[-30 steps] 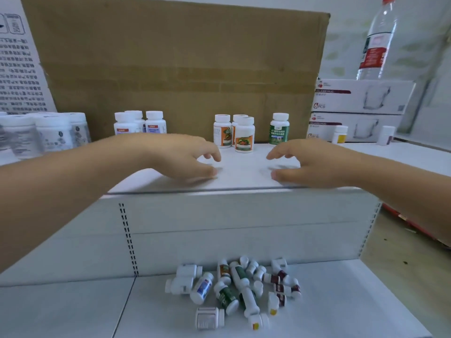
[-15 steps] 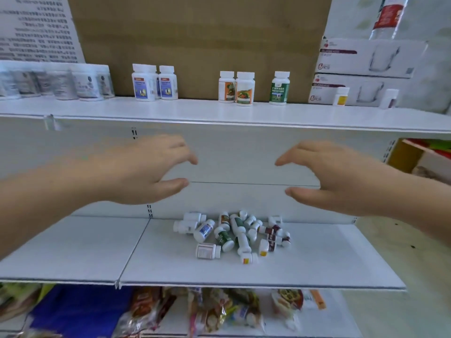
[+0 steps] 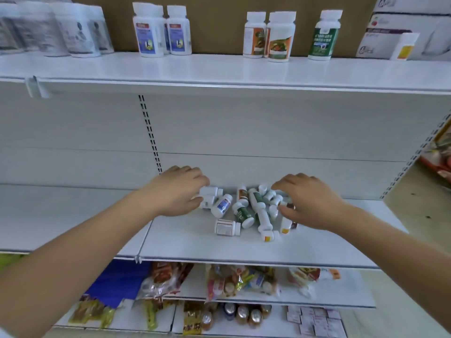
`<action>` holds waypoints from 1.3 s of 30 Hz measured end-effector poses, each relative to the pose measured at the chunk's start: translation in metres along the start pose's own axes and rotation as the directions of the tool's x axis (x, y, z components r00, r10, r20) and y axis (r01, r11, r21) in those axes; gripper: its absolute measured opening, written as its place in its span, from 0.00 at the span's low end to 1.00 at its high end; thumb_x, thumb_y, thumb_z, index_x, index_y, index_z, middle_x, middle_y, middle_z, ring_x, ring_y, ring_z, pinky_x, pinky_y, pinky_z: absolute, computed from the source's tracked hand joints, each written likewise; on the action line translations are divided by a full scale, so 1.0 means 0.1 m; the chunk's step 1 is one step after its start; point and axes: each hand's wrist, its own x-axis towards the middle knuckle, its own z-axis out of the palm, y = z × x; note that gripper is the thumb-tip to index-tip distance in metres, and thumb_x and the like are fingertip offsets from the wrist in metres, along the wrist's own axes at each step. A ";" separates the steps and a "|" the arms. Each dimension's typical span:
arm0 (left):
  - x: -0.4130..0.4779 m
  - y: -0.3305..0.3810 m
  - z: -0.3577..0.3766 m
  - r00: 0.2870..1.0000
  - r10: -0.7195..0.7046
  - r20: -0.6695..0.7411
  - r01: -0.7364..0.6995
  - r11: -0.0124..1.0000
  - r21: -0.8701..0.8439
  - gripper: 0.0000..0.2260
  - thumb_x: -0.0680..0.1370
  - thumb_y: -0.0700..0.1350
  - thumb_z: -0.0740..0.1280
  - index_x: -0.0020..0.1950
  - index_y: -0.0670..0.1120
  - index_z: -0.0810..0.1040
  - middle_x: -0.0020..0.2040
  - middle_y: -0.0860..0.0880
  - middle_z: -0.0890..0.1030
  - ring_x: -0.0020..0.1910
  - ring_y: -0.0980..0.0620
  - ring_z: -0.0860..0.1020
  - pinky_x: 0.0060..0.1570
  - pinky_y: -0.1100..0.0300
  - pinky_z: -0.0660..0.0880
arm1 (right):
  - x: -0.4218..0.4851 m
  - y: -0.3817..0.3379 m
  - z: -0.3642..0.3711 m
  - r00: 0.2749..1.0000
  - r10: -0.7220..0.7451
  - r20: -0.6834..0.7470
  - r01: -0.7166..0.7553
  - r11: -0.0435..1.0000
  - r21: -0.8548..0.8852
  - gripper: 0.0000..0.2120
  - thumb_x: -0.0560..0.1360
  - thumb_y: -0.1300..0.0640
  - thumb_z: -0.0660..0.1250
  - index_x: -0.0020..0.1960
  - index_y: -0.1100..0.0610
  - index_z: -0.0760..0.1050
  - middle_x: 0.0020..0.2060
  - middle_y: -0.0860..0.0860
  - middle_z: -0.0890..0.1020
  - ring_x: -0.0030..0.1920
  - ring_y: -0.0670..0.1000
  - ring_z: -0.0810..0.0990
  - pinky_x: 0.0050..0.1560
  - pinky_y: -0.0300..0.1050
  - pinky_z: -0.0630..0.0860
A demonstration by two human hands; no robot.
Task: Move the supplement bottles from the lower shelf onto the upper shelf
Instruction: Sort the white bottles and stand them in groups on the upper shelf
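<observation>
Upper shelf: carries upright bottles in a row along the far side, in front of a brown cardboard.
Grey jars: far left on the upper shelf, at least four; they are blurred, so I cannot count them exactly.
Blue bottles: two stand side by side and touch; part of a third shows behind them.
Orange bottles: two are plainly seen, close together, right of the blue bottles.
Green bottle: one, just right of the orange bottles.
Yellow bottle: one small bottle, far right, in front of two white boxes.
Lower shelf: holds the pile in the middle, near the back wall.
Pile: about fifteen small bottles, all lying down and touching; the right hand hides some.
White bottles: two, lying at the left edge of the pile.
Left hand: curled round the white bottles, fingers on the far side, thumb on the near side.
Right hand: bent like a claw over the right side of the pile; I cannot tell if it holds a bottle.
Bags: several colourful packets on the shelves below.
</observation>
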 end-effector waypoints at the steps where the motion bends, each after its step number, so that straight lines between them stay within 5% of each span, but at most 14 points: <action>1: 0.05 -0.07 0.11 1.000 -0.010 0.009 0.010 0.999 -0.040 0.19 0.79 0.55 0.61 0.69 0.52 0.70 0.65 0.50 0.73 0.63 0.48 0.73 0.60 0.55 0.68 | 0.11 -0.03 0.10 1.000 0.007 0.015 -0.008 1.000 0.018 0.22 0.76 0.45 0.60 0.69 0.47 0.69 0.62 0.47 0.75 0.60 0.52 0.73 0.56 0.45 0.68; 5: 0.24 -0.30 0.61 0.992 -0.080 0.096 0.099 0.972 -0.212 0.20 0.77 0.54 0.64 0.68 0.53 0.71 0.64 0.52 0.74 0.62 0.49 0.73 0.61 0.54 0.69 | 0.50 -0.13 0.53 0.990 -0.028 0.140 0.016 0.996 0.090 0.21 0.77 0.46 0.61 0.68 0.48 0.69 0.61 0.48 0.76 0.60 0.53 0.74 0.58 0.49 0.71; 9: 0.50 -0.45 1.15 0.980 -0.130 0.147 0.168 0.943 -0.287 0.19 0.75 0.53 0.67 0.66 0.54 0.73 0.63 0.52 0.74 0.63 0.49 0.73 0.60 0.55 0.70 | 0.90 -0.24 0.96 0.986 -0.005 0.164 -0.020 0.988 0.154 0.15 0.75 0.48 0.61 0.61 0.47 0.70 0.54 0.49 0.77 0.56 0.55 0.76 0.50 0.50 0.73; 15: 0.95 -0.55 1.85 0.961 -0.107 0.255 0.188 0.929 -0.319 0.23 0.73 0.50 0.69 0.68 0.55 0.71 0.67 0.53 0.72 0.64 0.50 0.71 0.58 0.57 0.68 | 1.45 -0.29 1.72 0.969 0.100 0.225 -0.121 0.989 0.080 0.32 0.69 0.39 0.55 0.70 0.51 0.62 0.58 0.55 0.75 0.59 0.62 0.75 0.56 0.56 0.74; 20: 1.22 -0.55 2.31 0.964 -0.098 0.247 0.172 0.939 -0.298 0.28 0.72 0.53 0.70 0.71 0.54 0.67 0.68 0.52 0.71 0.63 0.48 0.72 0.58 0.54 0.71 | 1.61 -0.34 1.94 0.985 0.108 0.134 -0.100 0.993 -0.064 0.35 0.75 0.41 0.62 0.74 0.58 0.58 0.63 0.57 0.73 0.64 0.61 0.71 0.60 0.51 0.66; 24: 1.30 -0.48 2.49 0.985 -0.124 0.120 0.150 0.960 -0.236 0.25 0.73 0.59 0.69 0.67 0.51 0.71 0.62 0.48 0.72 0.59 0.44 0.75 0.54 0.54 0.72 | 1.73 -0.37 2.11 0.980 0.172 0.098 -0.181 0.979 0.091 0.36 0.67 0.40 0.67 0.68 0.57 0.62 0.58 0.56 0.75 0.60 0.59 0.73 0.52 0.48 0.70; 26: 1.25 -0.48 2.46 0.975 -0.190 0.115 0.219 0.913 -0.343 0.24 0.73 0.59 0.70 0.64 0.49 0.71 0.59 0.46 0.73 0.54 0.44 0.77 0.48 0.54 0.73 | 1.73 -0.37 2.06 0.969 0.241 0.052 -0.246 0.940 0.236 0.29 0.66 0.40 0.67 0.62 0.54 0.68 0.51 0.53 0.77 0.55 0.56 0.76 0.44 0.44 0.68; 31: 1.05 -0.48 1.87 0.915 -0.378 0.140 0.365 0.626 -0.690 0.21 0.72 0.59 0.72 0.54 0.48 0.69 0.49 0.50 0.79 0.42 0.49 0.78 0.37 0.58 0.71 | 1.53 -0.29 1.55 0.944 0.313 0.109 -0.284 0.595 0.752 0.12 0.69 0.46 0.72 0.45 0.51 0.73 0.43 0.49 0.79 0.41 0.47 0.78 0.37 0.39 0.71; 35: 0.77 -0.35 1.06 0.892 -0.331 0.308 0.318 -0.024 -0.948 0.20 0.67 0.58 0.71 0.52 0.48 0.74 0.47 0.43 0.81 0.38 0.46 0.80 0.34 0.55 0.77 | 1.14 -0.35 0.93 0.930 0.335 0.148 -0.228 0.212 0.950 0.08 0.74 0.53 0.69 0.52 0.52 0.75 0.47 0.56 0.82 0.51 0.55 0.82 0.52 0.48 0.78; 39: 0.44 -0.04 0.20 0.903 -0.241 0.357 0.299 -0.243 -0.923 0.08 0.80 0.49 0.64 0.50 0.45 0.77 0.43 0.44 0.81 0.35 0.48 0.81 0.31 0.60 0.76 | 0.67 -0.44 0.23 0.953 0.289 0.095 -0.132 0.111 0.985 0.07 0.78 0.56 0.65 0.56 0.53 0.74 0.43 0.51 0.82 0.38 0.41 0.82 0.33 0.29 0.74</action>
